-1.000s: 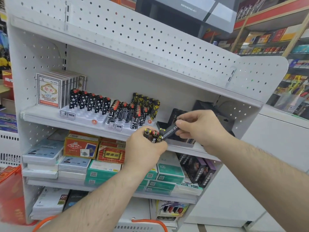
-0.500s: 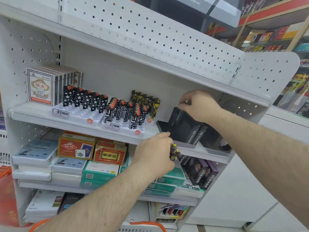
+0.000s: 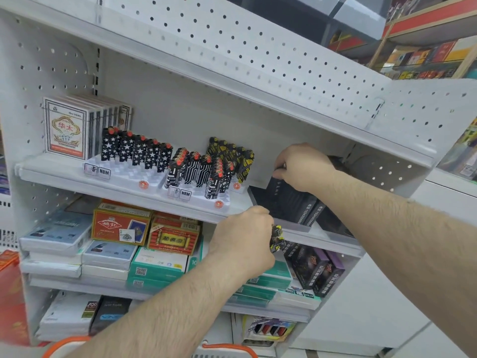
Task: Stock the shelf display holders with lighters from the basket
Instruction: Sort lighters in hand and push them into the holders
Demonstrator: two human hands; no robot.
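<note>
The white perforated metal shelf unit (image 3: 258, 58) fills the view. On its upper shelf, white plastic display holders (image 3: 144, 180) carry star-patterned and circuit-patterned black lighters (image 3: 140, 153), with black boxes (image 3: 291, 202) just to their right. The right hand (image 3: 304, 167) reaches over those boxes, fingers curled at the top edge of one. Below the shelf lip, the left hand (image 3: 242, 241) grips a small bunch of black-and-yellow lighters (image 3: 277, 237). The orange basket handles (image 3: 227, 348) peek in at the unit's foot.
</note>
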